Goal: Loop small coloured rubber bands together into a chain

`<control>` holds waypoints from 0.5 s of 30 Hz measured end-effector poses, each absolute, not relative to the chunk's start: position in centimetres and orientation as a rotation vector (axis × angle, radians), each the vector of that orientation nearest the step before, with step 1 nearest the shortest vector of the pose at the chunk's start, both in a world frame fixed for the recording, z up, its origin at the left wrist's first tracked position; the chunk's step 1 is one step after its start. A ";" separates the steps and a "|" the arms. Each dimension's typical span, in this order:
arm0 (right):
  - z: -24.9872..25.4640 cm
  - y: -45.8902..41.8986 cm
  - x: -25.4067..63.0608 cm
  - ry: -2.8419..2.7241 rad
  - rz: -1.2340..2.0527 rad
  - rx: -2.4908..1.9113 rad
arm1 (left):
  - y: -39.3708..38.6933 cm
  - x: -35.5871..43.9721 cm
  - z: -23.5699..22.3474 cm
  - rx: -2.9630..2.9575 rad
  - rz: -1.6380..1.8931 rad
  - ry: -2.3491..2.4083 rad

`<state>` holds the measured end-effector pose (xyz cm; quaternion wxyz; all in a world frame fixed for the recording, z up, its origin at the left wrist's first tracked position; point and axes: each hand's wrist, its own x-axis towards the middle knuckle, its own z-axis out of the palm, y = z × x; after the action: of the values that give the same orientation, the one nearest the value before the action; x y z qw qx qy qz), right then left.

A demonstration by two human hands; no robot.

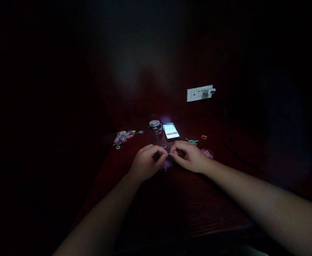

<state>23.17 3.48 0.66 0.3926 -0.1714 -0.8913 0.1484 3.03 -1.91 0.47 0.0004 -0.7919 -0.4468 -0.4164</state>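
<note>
My left hand (146,161) and my right hand (188,155) meet over the middle of a dark red wooden table (177,202). Both are closed in a pinch, and a thin stretched band (168,153) runs between their fingertips. Just below the fingertips a small pink bundle of bands (166,165) lies on the table. Another pink bundle (207,153) rests beside my right wrist.
The room is very dark. A pile of small coloured bands (123,136) lies at the left. A lit phone (171,132) and a small clear jar (155,127) sit behind my hands. A green band (191,141) and an orange one (204,137) lie right. A wall socket (200,93) holds a charger.
</note>
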 end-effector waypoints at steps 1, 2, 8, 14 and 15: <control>0.6 3.5 23.2 -2.262 0.379 -0.435 | -1.9 3.0 0.4 -2.490 -1.311 -1.404; 0.6 3.5 23.1 -2.259 0.381 -0.432 | -1.9 3.0 0.4 -2.495 -1.315 -1.404; 0.5 3.7 23.1 -2.253 0.403 -0.400 | -1.8 3.0 0.3 -2.551 -1.272 -1.408; 0.5 3.7 23.1 -2.267 0.403 -0.420 | -1.8 3.1 0.4 -2.551 -1.224 -1.430; 0.5 3.7 23.1 -2.269 0.405 -0.422 | -1.8 3.1 0.5 -2.549 -1.223 -1.428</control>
<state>23.13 3.72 0.50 0.3885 -0.1660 -0.8923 0.1591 3.08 -1.81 0.47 -0.0132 -0.8047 -0.4509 -0.3861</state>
